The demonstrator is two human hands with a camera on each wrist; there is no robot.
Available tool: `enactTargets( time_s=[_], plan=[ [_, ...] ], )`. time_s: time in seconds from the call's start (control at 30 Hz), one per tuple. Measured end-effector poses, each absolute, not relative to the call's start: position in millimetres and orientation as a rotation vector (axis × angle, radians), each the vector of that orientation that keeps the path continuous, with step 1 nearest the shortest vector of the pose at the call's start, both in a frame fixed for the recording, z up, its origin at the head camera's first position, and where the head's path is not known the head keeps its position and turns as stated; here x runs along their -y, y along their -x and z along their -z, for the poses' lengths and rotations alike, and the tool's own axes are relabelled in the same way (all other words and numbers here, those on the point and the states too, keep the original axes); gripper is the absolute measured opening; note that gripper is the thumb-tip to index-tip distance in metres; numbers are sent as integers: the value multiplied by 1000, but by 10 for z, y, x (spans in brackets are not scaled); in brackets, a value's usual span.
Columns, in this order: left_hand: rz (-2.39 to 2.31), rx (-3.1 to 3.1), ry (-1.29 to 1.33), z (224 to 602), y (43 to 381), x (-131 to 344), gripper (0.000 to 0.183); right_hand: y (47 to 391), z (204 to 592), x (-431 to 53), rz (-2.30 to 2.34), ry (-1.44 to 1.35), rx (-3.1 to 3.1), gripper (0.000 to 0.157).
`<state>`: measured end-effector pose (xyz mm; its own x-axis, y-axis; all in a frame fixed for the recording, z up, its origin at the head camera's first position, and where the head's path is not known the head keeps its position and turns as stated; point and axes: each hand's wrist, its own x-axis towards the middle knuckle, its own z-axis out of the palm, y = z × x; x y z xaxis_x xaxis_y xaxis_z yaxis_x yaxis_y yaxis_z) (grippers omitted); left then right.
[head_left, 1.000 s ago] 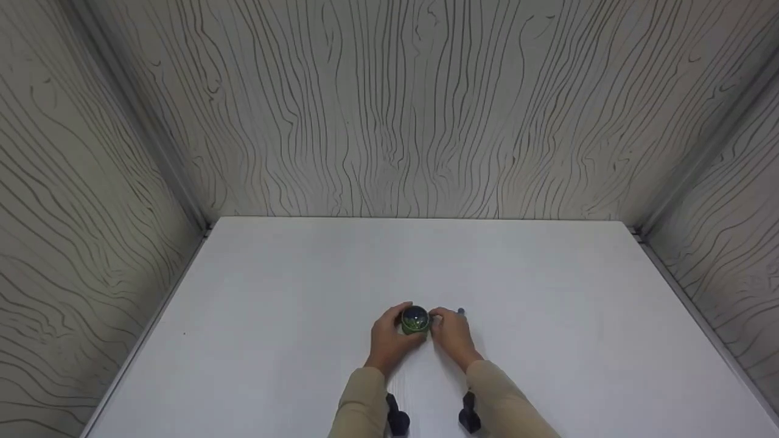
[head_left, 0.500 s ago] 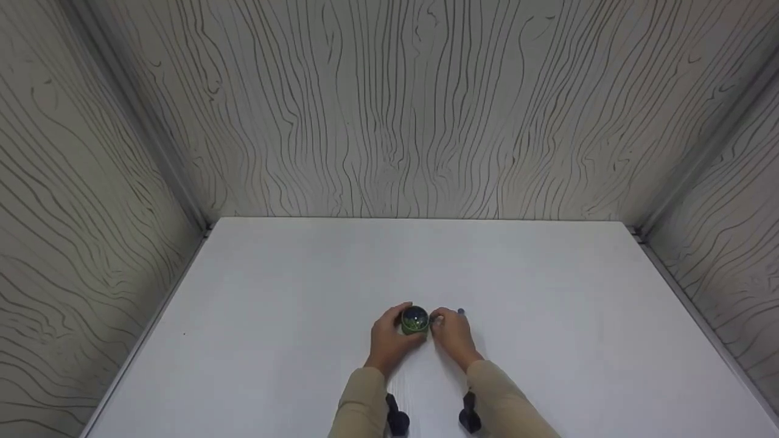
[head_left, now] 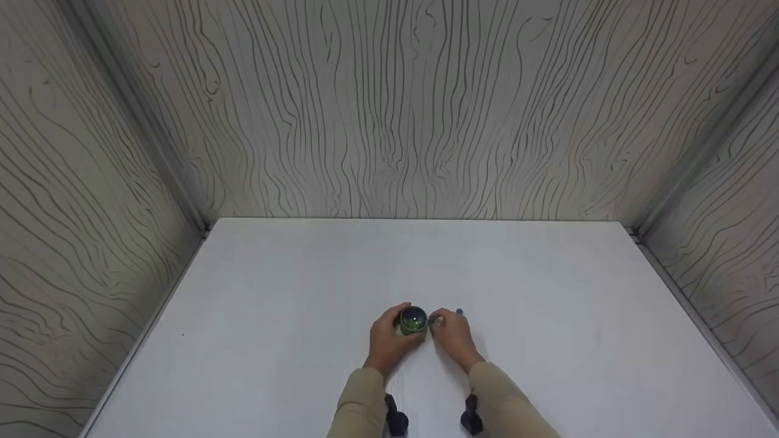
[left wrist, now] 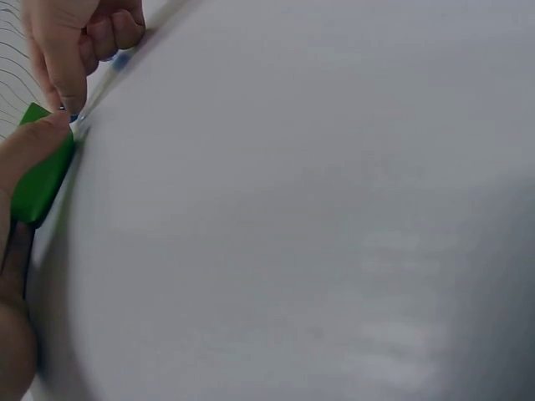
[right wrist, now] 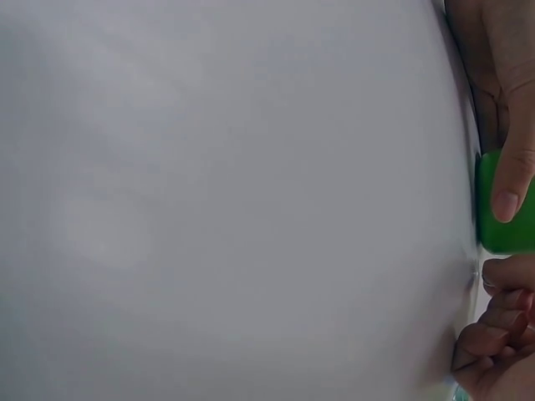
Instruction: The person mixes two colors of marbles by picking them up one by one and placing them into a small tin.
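Observation:
In the head view my left hand (head_left: 384,342) curls round a small green container (head_left: 414,327), with the thumb at its near side. Its round top looks dark and shiny, and the wrist views show a smooth green wall (left wrist: 40,185). Right beside it, my right hand (head_left: 453,336) pinches a slim pale stick with blue parts, like a pen, whose blue end (head_left: 459,311) sticks out beyond the knuckles. In the left wrist view the stick's other end lies at the container's side, low over the white surface. The fingers hide most of the stick.
A white tabletop (head_left: 292,286) spreads all round the hands. Pale walls with a dark wood-grain pattern (head_left: 389,109) stand behind it and at both sides. Dark wrist-worn devices (head_left: 397,420) sit at the inner sides of the sleeves.

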<state>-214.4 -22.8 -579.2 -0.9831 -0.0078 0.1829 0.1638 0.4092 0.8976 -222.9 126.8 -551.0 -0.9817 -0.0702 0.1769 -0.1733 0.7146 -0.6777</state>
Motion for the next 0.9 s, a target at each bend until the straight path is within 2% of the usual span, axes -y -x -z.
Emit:
enactTargets(
  time_s=[0.9],
  plan=[
    [1579,2488,179,5835,2165,230,61,2171,5493,-1326,-1239,-194,2768,20]
  ],
)
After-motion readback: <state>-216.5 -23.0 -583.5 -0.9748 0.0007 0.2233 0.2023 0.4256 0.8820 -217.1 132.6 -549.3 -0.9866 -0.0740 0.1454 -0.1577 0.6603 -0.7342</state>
